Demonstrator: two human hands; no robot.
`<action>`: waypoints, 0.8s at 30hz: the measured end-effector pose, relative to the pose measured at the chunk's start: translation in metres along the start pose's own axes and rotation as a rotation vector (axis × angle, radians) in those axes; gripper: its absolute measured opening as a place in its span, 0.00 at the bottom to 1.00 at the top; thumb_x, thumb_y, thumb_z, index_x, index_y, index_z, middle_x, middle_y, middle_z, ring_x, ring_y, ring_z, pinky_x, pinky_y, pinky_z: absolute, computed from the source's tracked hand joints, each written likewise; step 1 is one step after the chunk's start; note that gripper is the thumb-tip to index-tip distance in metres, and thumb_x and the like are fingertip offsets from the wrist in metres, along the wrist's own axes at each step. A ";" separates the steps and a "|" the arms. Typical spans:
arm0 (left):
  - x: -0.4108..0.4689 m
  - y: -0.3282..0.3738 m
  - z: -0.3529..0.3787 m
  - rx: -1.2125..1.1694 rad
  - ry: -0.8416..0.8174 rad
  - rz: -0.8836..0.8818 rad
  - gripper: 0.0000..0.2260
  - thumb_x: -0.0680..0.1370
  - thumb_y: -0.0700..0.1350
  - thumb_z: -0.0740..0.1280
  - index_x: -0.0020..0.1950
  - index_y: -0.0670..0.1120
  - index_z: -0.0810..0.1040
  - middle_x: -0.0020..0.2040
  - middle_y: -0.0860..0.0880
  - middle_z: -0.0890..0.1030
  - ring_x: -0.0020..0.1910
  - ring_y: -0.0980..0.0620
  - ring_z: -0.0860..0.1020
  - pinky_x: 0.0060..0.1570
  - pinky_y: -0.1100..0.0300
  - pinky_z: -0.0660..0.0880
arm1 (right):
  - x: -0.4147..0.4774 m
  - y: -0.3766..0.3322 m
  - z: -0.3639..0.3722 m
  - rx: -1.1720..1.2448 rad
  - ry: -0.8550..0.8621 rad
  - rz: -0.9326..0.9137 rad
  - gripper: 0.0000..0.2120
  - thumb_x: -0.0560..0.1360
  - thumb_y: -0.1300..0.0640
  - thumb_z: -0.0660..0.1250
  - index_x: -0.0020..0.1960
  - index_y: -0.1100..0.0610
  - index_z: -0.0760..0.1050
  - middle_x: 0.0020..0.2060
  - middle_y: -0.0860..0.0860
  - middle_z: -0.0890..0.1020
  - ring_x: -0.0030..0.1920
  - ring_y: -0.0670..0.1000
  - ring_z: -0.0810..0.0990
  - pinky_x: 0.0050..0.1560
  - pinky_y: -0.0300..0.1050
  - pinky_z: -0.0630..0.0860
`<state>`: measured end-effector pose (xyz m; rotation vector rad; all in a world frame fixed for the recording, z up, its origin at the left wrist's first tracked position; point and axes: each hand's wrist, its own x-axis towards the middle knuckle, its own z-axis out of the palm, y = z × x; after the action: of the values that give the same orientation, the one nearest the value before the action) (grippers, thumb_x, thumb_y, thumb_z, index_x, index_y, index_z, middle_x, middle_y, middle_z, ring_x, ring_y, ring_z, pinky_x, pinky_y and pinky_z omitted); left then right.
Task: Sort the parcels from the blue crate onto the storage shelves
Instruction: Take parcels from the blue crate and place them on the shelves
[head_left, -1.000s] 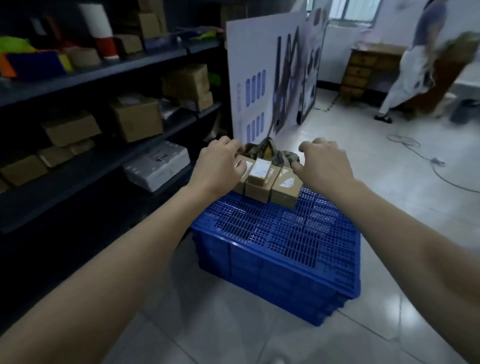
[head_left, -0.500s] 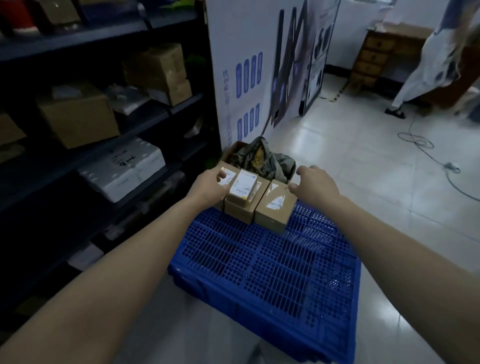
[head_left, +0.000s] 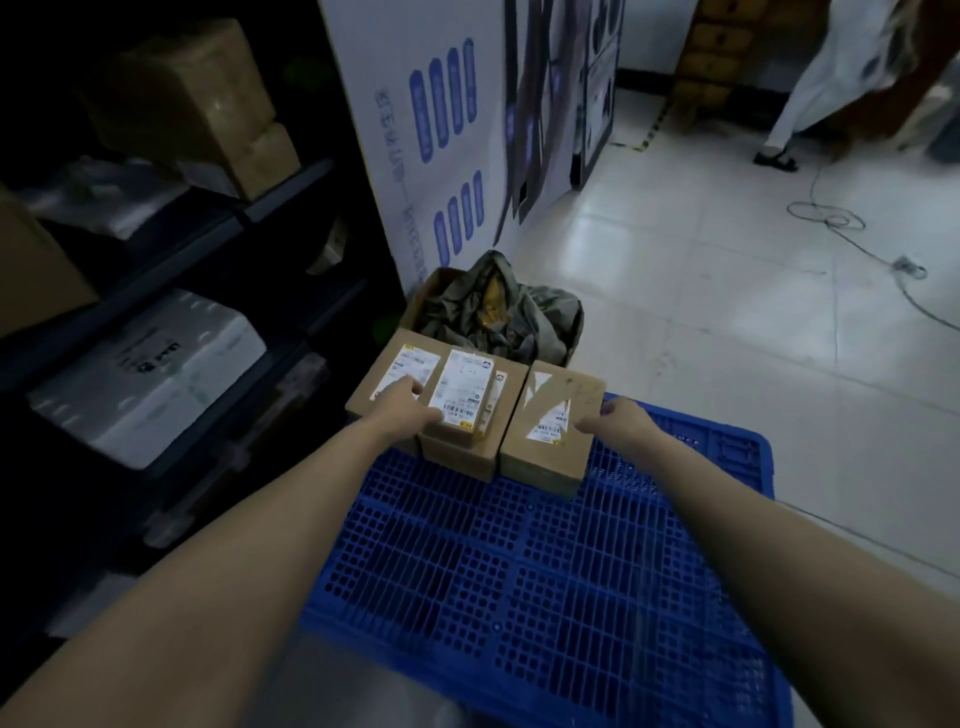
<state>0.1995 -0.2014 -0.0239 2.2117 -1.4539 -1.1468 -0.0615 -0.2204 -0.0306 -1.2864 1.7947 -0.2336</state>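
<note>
**Well, both hands on the parcels at the far end of the crate**

Here's the view from my head cam. The blue crate (head_left: 545, 571) sits on the tiled floor right in front of me, lattice face up, and three brown cardboard parcels stand in a row along its far edge, touching side by side. There's a left parcel (head_left: 400, 384), a middle parcel (head_left: 467, 452) and a right parcel (head_left: 550, 447). A small box (head_left: 465, 395) with a big white label lies on top of the middle one.

My left hand (head_left: 410, 410) rests on the left parcel with its fingers stretched out flat across the top, and the thumb side is right up against the small box. My right hand (head_left: 618, 421) has the right parcel. The thumb lies over the top near the label and the fingers bend round its right side.

The storage shelves (head_left: 208, 244) are on my left. They're dark, with cardboard boxes up high and a white foam box (head_left: 145, 374) lower down. Just behind the parcels is an open carton (head_left: 431, 291) stuffed with crumpled olive cloth, leaning by a white display board (head_left: 395, 62). A cable (head_left: 831, 223) trails over the floor further off.
</note>
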 end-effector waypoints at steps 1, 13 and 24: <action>0.013 -0.003 0.005 -0.002 -0.005 -0.008 0.25 0.76 0.46 0.68 0.70 0.41 0.64 0.65 0.41 0.70 0.54 0.46 0.72 0.54 0.52 0.72 | 0.012 0.006 0.006 0.037 0.001 0.023 0.17 0.77 0.54 0.68 0.60 0.64 0.74 0.55 0.58 0.79 0.53 0.58 0.77 0.50 0.53 0.73; 0.126 -0.019 0.051 -0.176 -0.039 -0.057 0.22 0.71 0.45 0.74 0.62 0.41 0.73 0.57 0.44 0.80 0.54 0.43 0.79 0.57 0.46 0.76 | 0.104 0.051 0.042 0.389 -0.072 0.268 0.27 0.78 0.52 0.66 0.71 0.64 0.65 0.67 0.59 0.71 0.61 0.58 0.73 0.57 0.54 0.70; 0.152 -0.027 0.051 -0.196 -0.180 -0.036 0.22 0.66 0.50 0.77 0.56 0.44 0.78 0.50 0.46 0.84 0.48 0.47 0.82 0.56 0.48 0.77 | 0.167 0.097 0.064 0.711 -0.191 0.332 0.45 0.52 0.52 0.78 0.67 0.51 0.66 0.59 0.57 0.77 0.56 0.62 0.77 0.56 0.69 0.73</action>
<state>0.2091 -0.3092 -0.1448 2.0538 -1.3062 -1.4665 -0.0894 -0.2961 -0.2172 -0.4858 1.5224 -0.4890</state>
